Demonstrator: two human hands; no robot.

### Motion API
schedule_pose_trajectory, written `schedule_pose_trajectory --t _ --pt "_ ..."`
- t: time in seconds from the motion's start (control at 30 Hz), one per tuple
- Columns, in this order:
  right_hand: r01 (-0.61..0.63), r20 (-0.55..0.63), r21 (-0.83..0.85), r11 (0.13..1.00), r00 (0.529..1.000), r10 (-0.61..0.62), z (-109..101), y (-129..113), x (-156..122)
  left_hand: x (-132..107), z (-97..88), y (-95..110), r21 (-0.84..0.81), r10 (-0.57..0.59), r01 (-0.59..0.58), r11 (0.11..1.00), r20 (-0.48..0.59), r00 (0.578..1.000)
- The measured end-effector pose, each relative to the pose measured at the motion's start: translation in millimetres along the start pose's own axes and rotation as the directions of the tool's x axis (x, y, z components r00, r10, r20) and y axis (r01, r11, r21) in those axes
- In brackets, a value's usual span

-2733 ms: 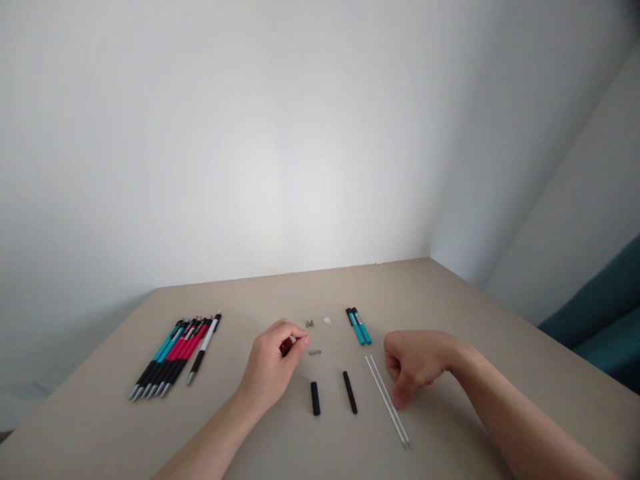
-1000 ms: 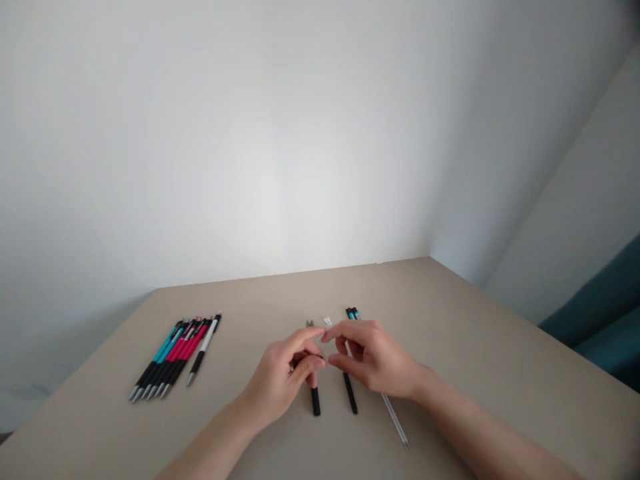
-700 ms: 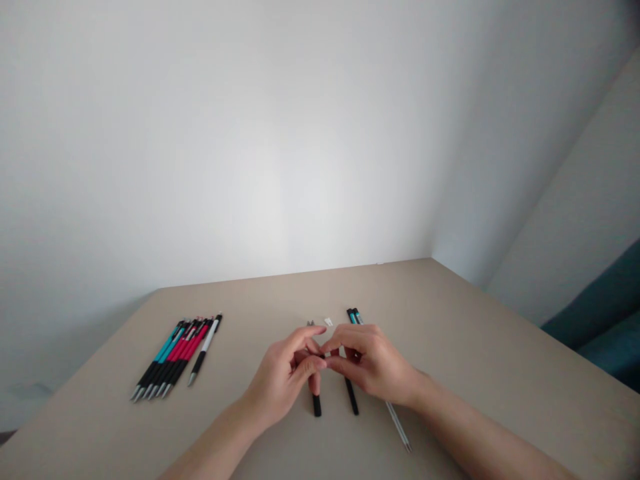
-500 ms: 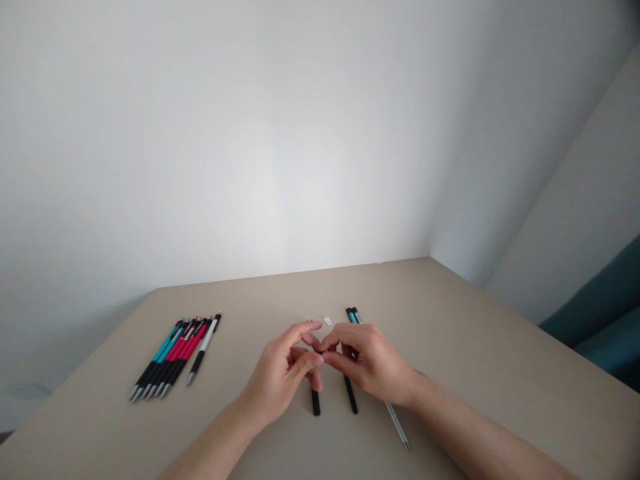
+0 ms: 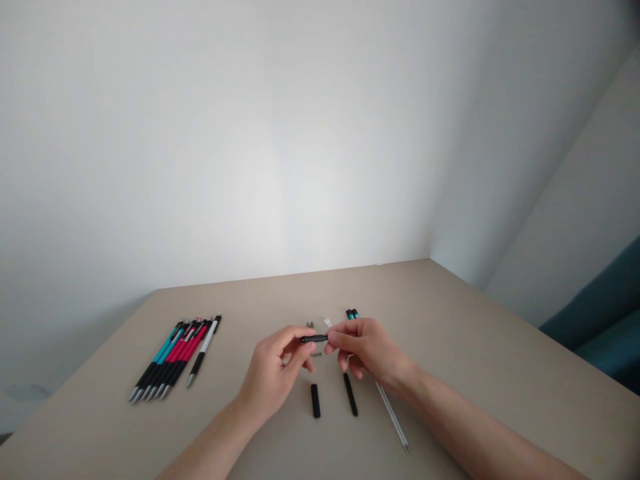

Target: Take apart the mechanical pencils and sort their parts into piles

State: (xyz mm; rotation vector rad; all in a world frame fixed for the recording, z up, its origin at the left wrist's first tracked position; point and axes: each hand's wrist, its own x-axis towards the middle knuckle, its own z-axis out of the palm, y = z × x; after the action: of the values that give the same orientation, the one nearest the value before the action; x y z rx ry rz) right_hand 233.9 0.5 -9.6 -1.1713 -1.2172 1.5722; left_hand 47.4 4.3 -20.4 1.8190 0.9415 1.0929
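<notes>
Between my hands is a short black pen part (image 5: pixel 314 339), a small tube with a narrower right end, held level above the table. My left hand (image 5: pixel 273 365) pinches its left end between thumb and fingers. At the right end, the thumb and fingertips of my right hand (image 5: pixel 374 350) are closed on it. Below lie a black rubber grip (image 5: pixel 315 401) and the black lower part of a pen barrel (image 5: pixel 351 395). Thin white refills (image 5: pixel 393 419) stick out from under my right hand. Small springs (image 5: pixel 317 355) show just beneath the held part, partly hidden.
Several assembled pens (image 5: pixel 170 360), blue, red and black, lie side by side at left, with a white pen (image 5: pixel 205 349) beside them. Behind my hands are small grey tips (image 5: pixel 310 325), white pieces (image 5: pixel 327 323) and blue-and-black barrel ends (image 5: pixel 353 314). A wall borders the table (image 5: pixel 250 433).
My fingertips were close together, hiding what they held. They have moved apart, and the black pen part now shows between them. The grip and springs below are more exposed.
</notes>
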Motion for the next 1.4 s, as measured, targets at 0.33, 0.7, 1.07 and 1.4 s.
schedule_pose_trajectory --t 0.33,0.7,1.07,1.4 --pt "-0.130 0.123 0.204 0.970 0.987 0.106 -2.0 7.7 -1.2 -0.7 -1.9 1.5 0.117 0.097 -0.093 0.989 -0.030 0.995" --pt "-0.133 0.144 0.208 0.969 0.984 0.104 -1.7 7.4 -1.0 -1.2 -3.8 2.3 0.164 0.139 -0.126 0.978 -0.066 0.988" --pt "0.180 -0.089 -0.594 0.784 0.954 -0.287 -6.7 -0.4 -3.4 -1.3 -4.9 -1.0 0.169 0.077 -0.040 0.985 -0.221 0.972" --pt "0.285 0.101 -0.845 0.453 0.917 -0.387 -5.8 6.3 -3.8 -0.4 -5.1 -1.0 0.194 0.071 -0.028 0.981 -0.217 0.974"
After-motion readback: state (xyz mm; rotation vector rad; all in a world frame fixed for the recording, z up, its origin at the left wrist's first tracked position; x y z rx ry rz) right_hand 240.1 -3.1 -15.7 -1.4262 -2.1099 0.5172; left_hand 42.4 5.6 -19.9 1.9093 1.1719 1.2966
